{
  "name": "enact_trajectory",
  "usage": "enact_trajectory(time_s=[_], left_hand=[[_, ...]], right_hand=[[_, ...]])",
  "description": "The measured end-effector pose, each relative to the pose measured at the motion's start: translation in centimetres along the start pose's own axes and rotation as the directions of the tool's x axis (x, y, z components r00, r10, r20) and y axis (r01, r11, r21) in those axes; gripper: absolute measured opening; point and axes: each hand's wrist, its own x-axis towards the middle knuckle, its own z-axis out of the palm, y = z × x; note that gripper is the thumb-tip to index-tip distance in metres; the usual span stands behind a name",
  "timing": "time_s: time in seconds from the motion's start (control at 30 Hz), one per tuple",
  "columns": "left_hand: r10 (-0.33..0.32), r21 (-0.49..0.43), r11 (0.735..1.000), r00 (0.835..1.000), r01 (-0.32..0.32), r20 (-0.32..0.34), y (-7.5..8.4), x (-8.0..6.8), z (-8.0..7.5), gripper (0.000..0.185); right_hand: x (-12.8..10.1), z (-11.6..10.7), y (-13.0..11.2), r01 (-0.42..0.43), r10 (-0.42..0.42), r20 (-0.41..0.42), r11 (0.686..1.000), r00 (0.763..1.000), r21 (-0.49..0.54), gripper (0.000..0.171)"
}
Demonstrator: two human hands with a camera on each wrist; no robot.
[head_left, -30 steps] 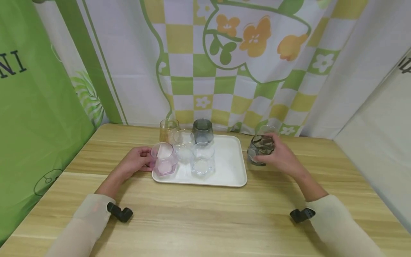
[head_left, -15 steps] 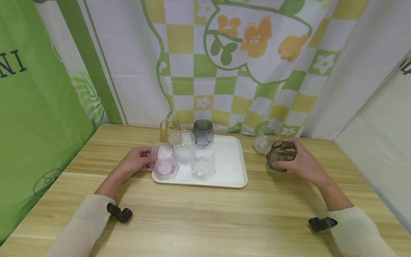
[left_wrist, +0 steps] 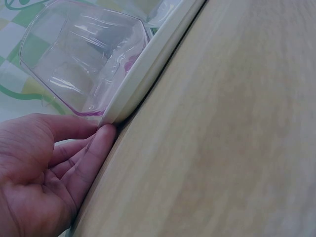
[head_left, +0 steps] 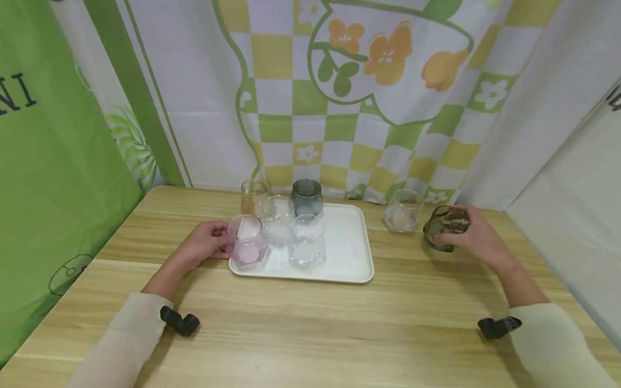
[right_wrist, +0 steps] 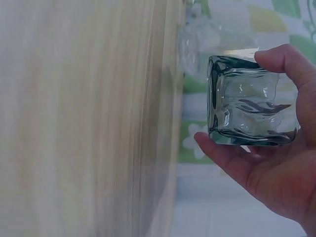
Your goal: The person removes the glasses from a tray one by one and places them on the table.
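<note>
Seven glasses in all: five on the white tray [head_left: 349, 253], two right of it. My left hand [head_left: 201, 247] rests loosely against the tray's left edge by the pink glass [head_left: 247, 247]. Right of the tray, past a clear glass [head_left: 402, 210], my right hand [head_left: 477, 241] grips the dark green, wavy-walled glass [head_left: 445, 228], tilted above the table [head_left: 310, 328].

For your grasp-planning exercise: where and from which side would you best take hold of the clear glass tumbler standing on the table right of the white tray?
Probably round the side wall of the clear glass tumbler, from its near side. It stands upright with its mouth up, apart from the white tray; the right hand, holding the dark green glass, crowds its right.
</note>
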Motion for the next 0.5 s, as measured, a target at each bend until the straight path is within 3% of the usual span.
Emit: enact_trajectory(time_s=[0.5], left_hand=[[-0.010, 0.021, 1.000, 1.000, 0.010, -0.011, 0.0, 0.0, 0.0, 0.043]], right_hand=[[3.3, 0.0, 1.8, -0.053, 0.053, 0.018, 0.998, 0.998, 0.026, 0.105]])
